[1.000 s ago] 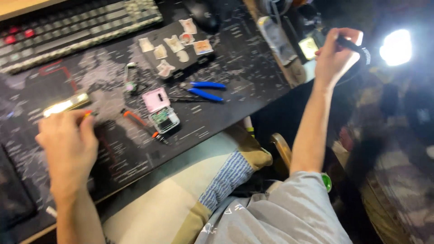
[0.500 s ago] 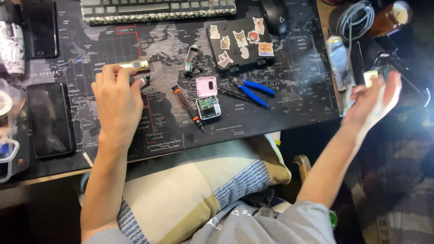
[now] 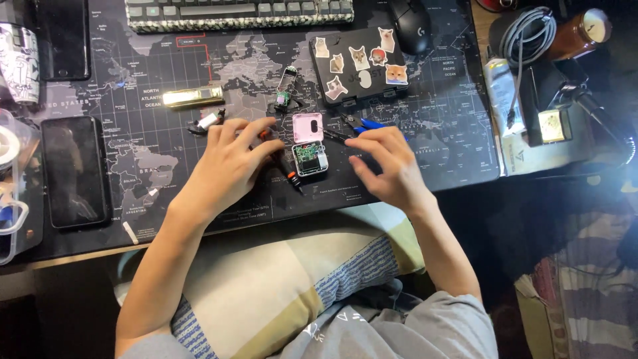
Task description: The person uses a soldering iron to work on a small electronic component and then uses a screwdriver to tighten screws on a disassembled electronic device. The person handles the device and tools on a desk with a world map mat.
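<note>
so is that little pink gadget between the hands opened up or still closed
Opened up: the small device shows a bare circuit board, and its pink cover lies apart just above it.

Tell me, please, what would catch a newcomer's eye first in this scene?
Probably the small opened device with an exposed green circuit board and its pink square cover, lying mid-mat between the left hand and right hand. The black world-map desk mat beneath and the black rectangular case covered in cat stickers farther back also stand out.
</note>
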